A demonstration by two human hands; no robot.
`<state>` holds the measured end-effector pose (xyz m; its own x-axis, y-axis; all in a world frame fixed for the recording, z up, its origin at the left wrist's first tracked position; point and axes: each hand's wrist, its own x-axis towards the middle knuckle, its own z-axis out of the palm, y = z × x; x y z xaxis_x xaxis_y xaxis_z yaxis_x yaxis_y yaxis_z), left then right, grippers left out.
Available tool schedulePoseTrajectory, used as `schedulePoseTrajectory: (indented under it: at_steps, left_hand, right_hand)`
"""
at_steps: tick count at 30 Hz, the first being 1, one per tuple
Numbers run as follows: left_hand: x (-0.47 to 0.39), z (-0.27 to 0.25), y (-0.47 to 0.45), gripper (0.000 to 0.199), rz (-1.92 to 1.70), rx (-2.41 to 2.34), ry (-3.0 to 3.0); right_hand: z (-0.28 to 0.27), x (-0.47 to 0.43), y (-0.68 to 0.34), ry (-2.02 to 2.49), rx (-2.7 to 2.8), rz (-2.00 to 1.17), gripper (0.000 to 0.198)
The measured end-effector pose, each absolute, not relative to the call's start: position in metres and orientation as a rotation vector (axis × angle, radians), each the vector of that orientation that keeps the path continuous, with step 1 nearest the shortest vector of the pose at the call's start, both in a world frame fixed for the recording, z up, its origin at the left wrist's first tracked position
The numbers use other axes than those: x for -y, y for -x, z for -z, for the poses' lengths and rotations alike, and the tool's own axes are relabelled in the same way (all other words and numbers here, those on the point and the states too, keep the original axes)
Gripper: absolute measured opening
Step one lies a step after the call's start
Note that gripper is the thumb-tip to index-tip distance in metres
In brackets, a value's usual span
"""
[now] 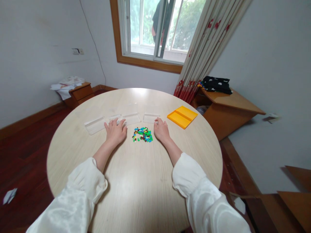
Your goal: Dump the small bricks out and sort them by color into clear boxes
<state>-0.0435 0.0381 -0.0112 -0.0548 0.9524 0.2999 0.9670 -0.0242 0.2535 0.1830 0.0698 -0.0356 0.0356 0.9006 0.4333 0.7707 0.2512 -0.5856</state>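
Counter (136,181): round, pale wood, in front of the window (142,27)
Clear boxes (131,118): loose row on the far side
Yellow tray (178,120): far right
Left hand (115,132): open, fingers spread at the boxes
Right hand (161,130): loosely curled (any grip, I cannot tell)
Coloured pieces (147,134): heaped between the hands, the right nearer

My left sleeve (73,200) and right sleeve (209,197): both white, loose, satiny sheen, soft folds. Fabric puffs above gathered cuffs (178,170) that stop partway down my forearms (105,153). Both my hands (115,132) bare.
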Motion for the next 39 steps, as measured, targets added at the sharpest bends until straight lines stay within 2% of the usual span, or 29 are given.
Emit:
schedulePoseTrajectory:
  at_steps: [7, 14, 22, 26, 30, 35, 39]
  left_hand:
    - [-0.034, 0.007, 0.045, 0.051, 0.606, 2.225, 1.991]
    - [-0.033, 0.003, 0.04, 0.048, 0.541, 2.223, 1.978]
    - [-0.035, 0.003, 0.039, 0.044, 0.689, 2.179, 1.961]
    - [-0.036, 0.003, 0.038, 0.035, 0.857, 2.085, 2.035]
    - [-0.035, 0.003, 0.037, 0.026, 0.955, 2.02, 2.103]
    - [-0.035, 0.002, 0.037, 0.021, 0.983, 2.033, 2.096]
    - [-0.036, 0.004, 0.037, 0.021, 1.001, 2.027, 2.102]
  right_hand:
    - [0.031, -0.068, -0.181, 1.397, 1.748, -0.172, 0.022]
    - [0.019, -0.053, -0.169, 1.124, 2.001, -0.182, 0.015]
    - [0.024, -0.056, -0.169, 1.089, 1.997, -0.278, 0.024]
    - [0.024, -0.062, -0.174, 1.192, 1.811, -0.502, 0.027]
    - [0.019, -0.066, -0.184, 1.163, 1.878, -0.805, 0.027]
    - [0.012, -0.066, -0.196, 1.077, 1.966, -0.946, 0.033]
    - [0.012, -0.064, -0.196, 1.021, 1.982, -0.984, 0.026]
